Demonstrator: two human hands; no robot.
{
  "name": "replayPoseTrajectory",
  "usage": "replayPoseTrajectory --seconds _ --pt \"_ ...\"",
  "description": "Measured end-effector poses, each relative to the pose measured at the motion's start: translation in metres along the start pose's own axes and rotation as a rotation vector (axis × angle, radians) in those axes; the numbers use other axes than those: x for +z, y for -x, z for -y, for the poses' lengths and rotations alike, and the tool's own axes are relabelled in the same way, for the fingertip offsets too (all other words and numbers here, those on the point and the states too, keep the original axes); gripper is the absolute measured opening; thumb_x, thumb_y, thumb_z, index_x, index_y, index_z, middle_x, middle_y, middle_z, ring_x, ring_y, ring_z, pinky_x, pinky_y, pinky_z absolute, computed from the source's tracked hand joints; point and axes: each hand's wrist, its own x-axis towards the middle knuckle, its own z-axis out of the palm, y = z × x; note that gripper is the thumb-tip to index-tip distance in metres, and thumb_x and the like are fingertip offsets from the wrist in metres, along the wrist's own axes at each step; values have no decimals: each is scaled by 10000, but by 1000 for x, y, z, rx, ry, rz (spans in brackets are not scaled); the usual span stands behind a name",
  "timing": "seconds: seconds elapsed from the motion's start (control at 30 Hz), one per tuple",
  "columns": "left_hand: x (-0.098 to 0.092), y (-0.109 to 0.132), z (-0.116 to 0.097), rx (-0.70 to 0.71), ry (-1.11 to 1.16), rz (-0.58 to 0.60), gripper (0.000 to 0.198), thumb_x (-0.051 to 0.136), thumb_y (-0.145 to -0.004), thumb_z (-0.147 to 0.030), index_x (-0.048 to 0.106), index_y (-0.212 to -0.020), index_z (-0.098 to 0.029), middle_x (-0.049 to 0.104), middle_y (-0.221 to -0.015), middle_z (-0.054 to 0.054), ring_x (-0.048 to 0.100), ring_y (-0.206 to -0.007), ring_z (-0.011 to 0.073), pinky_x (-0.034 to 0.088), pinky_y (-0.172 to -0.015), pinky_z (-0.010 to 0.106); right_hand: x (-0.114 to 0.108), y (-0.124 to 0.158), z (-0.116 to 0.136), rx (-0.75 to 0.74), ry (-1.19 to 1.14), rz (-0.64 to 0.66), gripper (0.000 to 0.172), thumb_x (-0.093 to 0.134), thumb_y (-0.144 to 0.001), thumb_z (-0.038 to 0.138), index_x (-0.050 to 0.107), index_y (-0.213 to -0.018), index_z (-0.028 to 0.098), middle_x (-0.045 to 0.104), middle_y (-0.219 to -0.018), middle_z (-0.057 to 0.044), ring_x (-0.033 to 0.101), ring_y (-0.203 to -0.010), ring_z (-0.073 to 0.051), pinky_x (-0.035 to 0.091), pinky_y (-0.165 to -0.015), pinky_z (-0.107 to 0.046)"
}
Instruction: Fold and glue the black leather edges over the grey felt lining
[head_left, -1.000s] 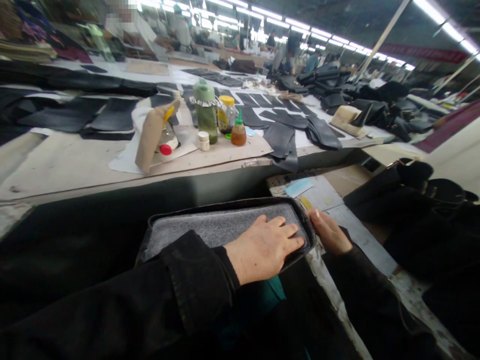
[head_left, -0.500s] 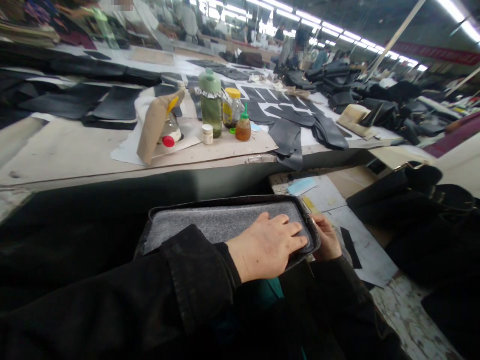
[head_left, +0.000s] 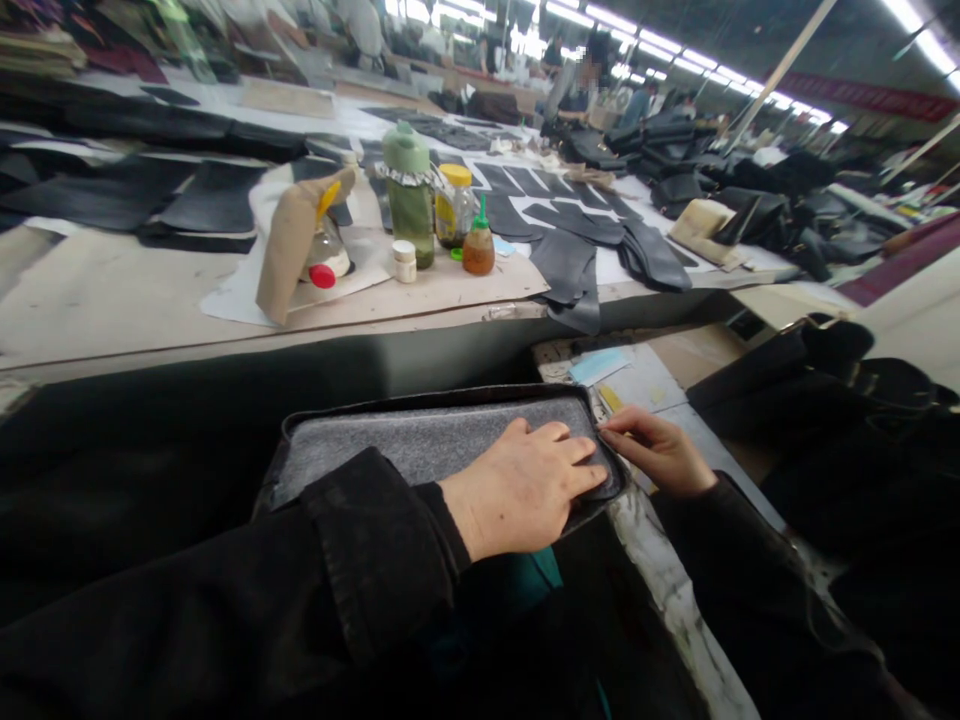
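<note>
A grey felt panel (head_left: 420, 448) with a black leather border lies in front of me, over my lap. My left hand (head_left: 517, 488) rests flat on its right end, fingers stretched out and pressing down. My right hand (head_left: 656, 450) is at the panel's right edge, fingers pinched together on the black border near the corner. Both arms wear black sleeves.
A long worktable (head_left: 135, 310) beyond holds a green bottle (head_left: 409, 195), a yellow-lidded jar (head_left: 453, 205), a small brown glue bottle (head_left: 478, 247), a tan paper wrap (head_left: 289, 250) and black leather cut pieces (head_left: 574, 270). Black bags (head_left: 832, 380) lie right. Other people work far behind.
My right hand slid under the panel's right corner, then came back out to pinch its edge. My left hand stayed pressed on the felt.
</note>
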Motion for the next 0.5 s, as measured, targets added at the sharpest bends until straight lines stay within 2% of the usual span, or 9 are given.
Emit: replayPoseTrajectory --seconds 0.27,0.4,0.5 --pt "0 0 0 0 -11 -10 299 366 -857 -298 505 -1115 -240 550 -1106 30 453 -960 215 346 -675 360 -7 -3 25 -139 426 215 125 477 -828 252 561 -815 161 529 -728 -20 508 -686 -116 413 -583 -217" --pt "1 1 0 -2 -17 -9 297 378 -853 -302 499 -1117 -243 555 -1087 20 461 -943 207 333 -662 359 -7 -6 39 -200 611 263 123 443 -834 203 531 -763 154 491 -693 -13 472 -656 -111 374 -594 -222" --pt "1 1 1 14 -30 2 286 392 -849 -295 502 -1107 -243 558 -1076 17 466 -940 203 327 -653 354 -4 -8 48 -178 758 302 131 438 -830 191 499 -719 159 477 -691 -10 454 -641 -110 340 -578 -220"
